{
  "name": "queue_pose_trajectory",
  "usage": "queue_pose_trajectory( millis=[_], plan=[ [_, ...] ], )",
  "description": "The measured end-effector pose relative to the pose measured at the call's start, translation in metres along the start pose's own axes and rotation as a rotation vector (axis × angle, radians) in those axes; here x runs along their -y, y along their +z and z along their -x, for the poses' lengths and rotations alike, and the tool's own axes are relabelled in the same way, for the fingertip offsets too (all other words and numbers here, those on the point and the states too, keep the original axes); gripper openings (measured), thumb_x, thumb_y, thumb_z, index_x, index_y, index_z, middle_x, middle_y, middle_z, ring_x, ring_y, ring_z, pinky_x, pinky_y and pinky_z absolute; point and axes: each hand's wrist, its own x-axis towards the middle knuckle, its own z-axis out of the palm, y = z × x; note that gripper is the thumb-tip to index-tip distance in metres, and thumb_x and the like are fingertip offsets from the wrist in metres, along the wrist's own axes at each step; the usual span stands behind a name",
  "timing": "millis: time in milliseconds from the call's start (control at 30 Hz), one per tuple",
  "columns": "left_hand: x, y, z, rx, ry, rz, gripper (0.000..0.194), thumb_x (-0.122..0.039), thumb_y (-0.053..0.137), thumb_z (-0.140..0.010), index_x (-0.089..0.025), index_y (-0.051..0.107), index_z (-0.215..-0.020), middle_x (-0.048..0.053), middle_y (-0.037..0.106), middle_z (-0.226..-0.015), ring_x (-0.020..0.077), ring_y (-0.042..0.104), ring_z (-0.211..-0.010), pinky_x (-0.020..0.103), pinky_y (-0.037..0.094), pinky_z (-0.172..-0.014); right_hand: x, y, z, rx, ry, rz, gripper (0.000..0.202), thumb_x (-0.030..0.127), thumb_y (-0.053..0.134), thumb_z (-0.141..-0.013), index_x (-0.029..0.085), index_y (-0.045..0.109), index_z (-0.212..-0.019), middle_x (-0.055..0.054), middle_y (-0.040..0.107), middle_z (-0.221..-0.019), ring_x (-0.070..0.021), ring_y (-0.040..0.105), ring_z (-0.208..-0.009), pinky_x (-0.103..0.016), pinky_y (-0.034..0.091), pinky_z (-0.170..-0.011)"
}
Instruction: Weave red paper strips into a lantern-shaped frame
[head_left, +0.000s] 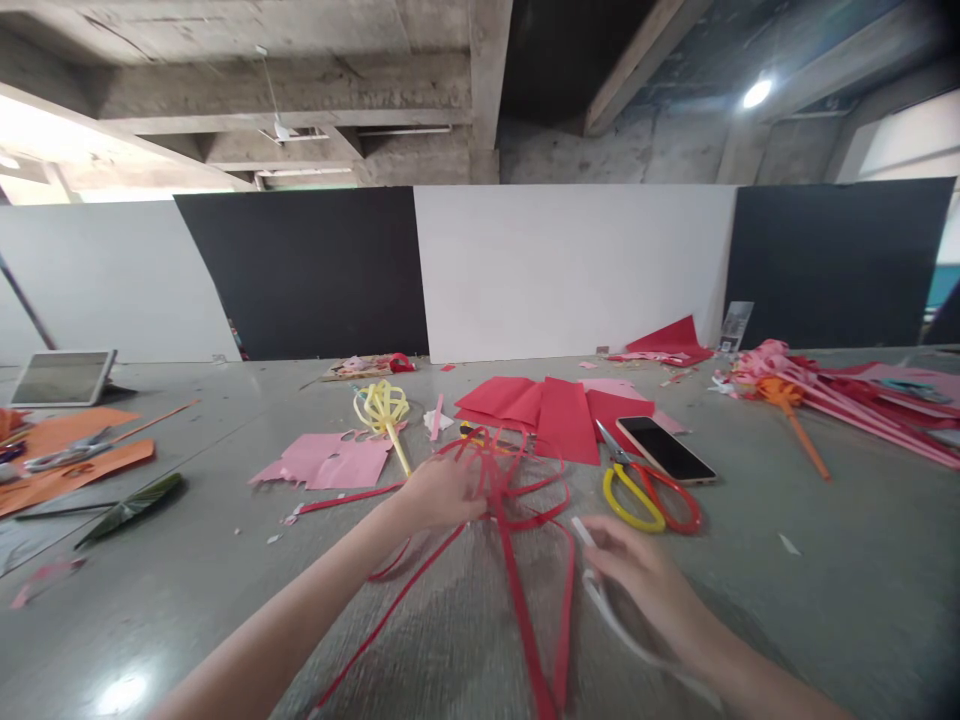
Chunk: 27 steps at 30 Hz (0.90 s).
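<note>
My left hand (446, 488) is closed on a bunch of red paper strips (514, 575), pinching them where they cross. Above and to the right the strips bend into loops like petals, and their long tails trail toward me over the table. Part of the crossing point is hidden by my fingers. Just right of the loops, my right hand (626, 552) pinches a white strip (611, 610) between thumb and fingers. Its short end pokes out at the fingertips, and the rest curls down under my wrist. Scissors (651, 495) with yellow and orange handles lie beyond that hand, blades spread.
Behind the loops lie red paper sheets (566, 418) and a phone (666, 450). Left of them are a yellow looped flower (382, 408) and pink paper (322, 460). A tablet (64, 378) stands far left; pink strips (795, 375) and an orange flower (784, 400) lie right.
</note>
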Motion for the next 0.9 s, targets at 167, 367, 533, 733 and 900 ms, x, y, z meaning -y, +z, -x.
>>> queue_pose_trajectory(
  millis=[167,367,533,733,900],
  plan=[
    [-0.017,0.002,0.0,-0.077,0.016,-0.057,0.024,-0.014,0.046,-0.071,-0.017,0.056,-0.092,0.01,0.056,-0.099,0.0259,0.047,-0.101,0.036,0.032,-0.088,-0.002,0.0,0.0,0.008,-0.013,-0.009,0.016,0.025,0.05,-0.074,0.02,0.058,-0.087,-0.001,0.057,-0.076,-0.0132,0.052,-0.064,-0.024,0.042,-0.061],
    [-0.029,0.009,0.007,-0.178,0.131,-0.178,0.059,0.006,0.038,-0.063,-0.02,0.039,-0.115,0.011,0.042,-0.113,0.0252,0.041,-0.106,0.036,0.035,-0.085,-0.007,-0.001,-0.002,0.019,-0.03,-0.017,0.019,0.025,0.051,-0.074,0.019,0.058,-0.09,-0.001,0.057,-0.077,-0.0127,0.052,-0.063,-0.024,0.041,-0.061],
    [-0.028,0.015,0.009,-0.218,0.138,-0.098,0.072,0.001,0.04,-0.068,-0.023,0.014,-0.13,0.013,0.033,-0.126,0.0254,0.036,-0.114,0.039,0.033,-0.089,-0.006,-0.001,-0.003,0.036,-0.022,-0.021,0.021,0.026,0.05,-0.073,0.02,0.058,-0.091,-0.002,0.058,-0.079,-0.0135,0.053,-0.066,-0.024,0.041,-0.062],
    [-0.033,0.021,0.007,0.006,-0.078,0.174,0.059,-0.026,0.052,-0.071,-0.019,0.026,-0.123,0.011,0.057,-0.099,0.0268,0.052,-0.096,0.037,0.039,-0.079,-0.009,-0.002,-0.003,0.031,-0.031,0.004,0.019,0.026,0.049,-0.074,0.019,0.057,-0.091,-0.002,0.058,-0.08,-0.0129,0.053,-0.065,-0.024,0.042,-0.06],
    [-0.035,0.025,0.004,0.052,-0.097,0.267,0.035,-0.017,0.045,-0.073,-0.019,0.04,-0.107,0.006,0.061,-0.088,0.0192,0.058,-0.081,0.025,0.04,-0.067,-0.013,-0.002,-0.01,0.006,-0.143,0.128,0.022,0.027,0.047,-0.077,0.02,0.051,-0.097,-0.004,0.06,-0.085,-0.0153,0.056,-0.071,-0.026,0.044,-0.063]
  ],
)
